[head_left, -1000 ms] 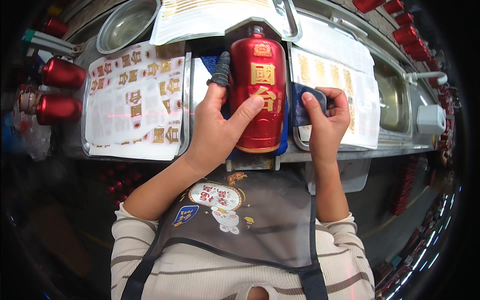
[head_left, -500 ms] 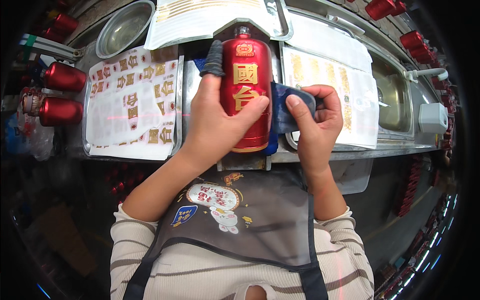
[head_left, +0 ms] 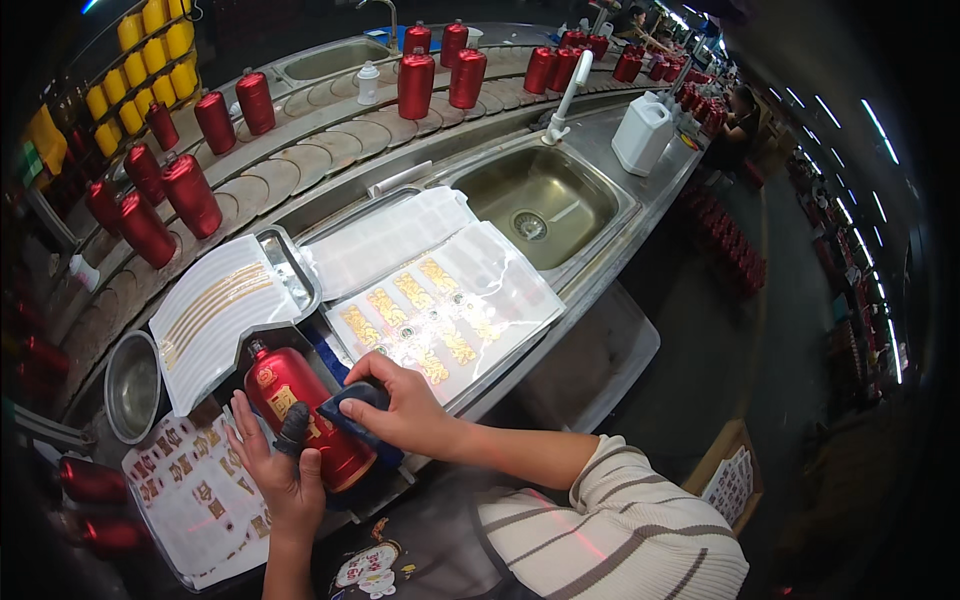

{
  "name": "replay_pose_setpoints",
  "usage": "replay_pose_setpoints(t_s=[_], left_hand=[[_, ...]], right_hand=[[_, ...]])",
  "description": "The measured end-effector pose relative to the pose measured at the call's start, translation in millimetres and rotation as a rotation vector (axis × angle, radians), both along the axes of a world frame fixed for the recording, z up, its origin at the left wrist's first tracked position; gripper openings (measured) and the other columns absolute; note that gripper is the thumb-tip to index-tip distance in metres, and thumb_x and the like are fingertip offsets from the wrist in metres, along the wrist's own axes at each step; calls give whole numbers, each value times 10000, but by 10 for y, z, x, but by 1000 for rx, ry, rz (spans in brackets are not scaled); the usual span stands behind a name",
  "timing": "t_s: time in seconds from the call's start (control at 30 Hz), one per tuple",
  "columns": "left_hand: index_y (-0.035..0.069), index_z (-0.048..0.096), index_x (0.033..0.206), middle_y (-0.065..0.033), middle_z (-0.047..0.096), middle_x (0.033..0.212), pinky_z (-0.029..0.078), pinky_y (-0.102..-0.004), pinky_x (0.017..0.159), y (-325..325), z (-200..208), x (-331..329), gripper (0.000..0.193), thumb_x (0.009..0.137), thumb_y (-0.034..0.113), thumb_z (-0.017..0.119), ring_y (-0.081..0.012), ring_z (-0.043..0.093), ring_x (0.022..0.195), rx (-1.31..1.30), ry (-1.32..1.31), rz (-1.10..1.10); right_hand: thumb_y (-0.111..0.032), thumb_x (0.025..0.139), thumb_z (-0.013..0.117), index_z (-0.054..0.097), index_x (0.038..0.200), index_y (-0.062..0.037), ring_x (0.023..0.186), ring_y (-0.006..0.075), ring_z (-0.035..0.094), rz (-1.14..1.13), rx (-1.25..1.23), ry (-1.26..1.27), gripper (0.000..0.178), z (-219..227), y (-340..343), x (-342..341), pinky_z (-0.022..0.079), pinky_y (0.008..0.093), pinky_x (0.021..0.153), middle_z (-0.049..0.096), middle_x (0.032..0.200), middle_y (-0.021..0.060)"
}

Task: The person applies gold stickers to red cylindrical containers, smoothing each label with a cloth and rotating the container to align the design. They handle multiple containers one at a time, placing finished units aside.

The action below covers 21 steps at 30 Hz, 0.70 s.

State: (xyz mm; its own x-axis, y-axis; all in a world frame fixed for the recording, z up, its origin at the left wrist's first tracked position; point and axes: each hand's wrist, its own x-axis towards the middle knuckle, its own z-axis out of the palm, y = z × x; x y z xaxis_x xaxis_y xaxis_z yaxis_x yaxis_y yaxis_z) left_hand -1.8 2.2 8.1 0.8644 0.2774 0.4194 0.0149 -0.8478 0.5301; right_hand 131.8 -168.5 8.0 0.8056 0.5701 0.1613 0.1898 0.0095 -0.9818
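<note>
View swung, leaving red bottle slanting lengthwise, neck upper left.

A white faucet stands beside a metal sink, near a white jug. Yellow containers fill rows at upper left.

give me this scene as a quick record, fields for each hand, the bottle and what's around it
left hand: open, beside the bottle, one finger dark-covered
right hand: gripping a dark blue pad over the bottle
bottle: red, gold lettering, neck pointing away from the person
both sides: printed sheets
nearby: metal bowl, sink, white jug
far side: more red bottles, standing
</note>
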Motion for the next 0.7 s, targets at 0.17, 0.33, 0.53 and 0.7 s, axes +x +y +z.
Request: replay_pose_setpoints(t_s=[0.17, 0.33, 0.53, 0.7], left_hand=[[190, 725, 1172, -269, 208, 1598, -24, -628, 1154, 6, 124, -105, 400, 966, 474, 535, -485, 115, 1483, 227, 69, -100], [181, 731, 1152, -254, 187, 1611, -48, -614, 1156, 138, 46, -79, 443, 990, 508, 481, -469, 111, 1492, 106, -20, -99], [85, 719, 1104, -219, 164, 1629, -33, -615, 1157, 454, 27, 229, 469, 1024, 451, 437, -400, 128, 1509, 20, -49, -65], [9, 672, 1106, -212, 209, 1620, 74, -540, 1175, 577, 1, 389, 450, 1051, 374, 416, -337, 279, 1447, -176, -71, -61]], right_hand=[[-108, 868, 724, 573, 1040, -38, 820, 63, 564, -44, -23, 88, 239, 17, 0, 119, 481, 232, 732, 611, 876, 27], [-139, 874, 720, 580, 1048, -38, 846, 98, 590, 36, 37, -24, 245, 218, 95, 12, 484, 256, 760, 620, 905, 64], [-112, 851, 701, 580, 1043, -13, 848, 309, 643, 176, 26, -347, 247, 254, 276, -120, 503, 349, 763, 632, 923, 157], [-56, 815, 671, 582, 993, -32, 824, 359, 618, -138, 33, -620, 200, 288, 564, 300, 505, 396, 744, 610, 884, 150]])
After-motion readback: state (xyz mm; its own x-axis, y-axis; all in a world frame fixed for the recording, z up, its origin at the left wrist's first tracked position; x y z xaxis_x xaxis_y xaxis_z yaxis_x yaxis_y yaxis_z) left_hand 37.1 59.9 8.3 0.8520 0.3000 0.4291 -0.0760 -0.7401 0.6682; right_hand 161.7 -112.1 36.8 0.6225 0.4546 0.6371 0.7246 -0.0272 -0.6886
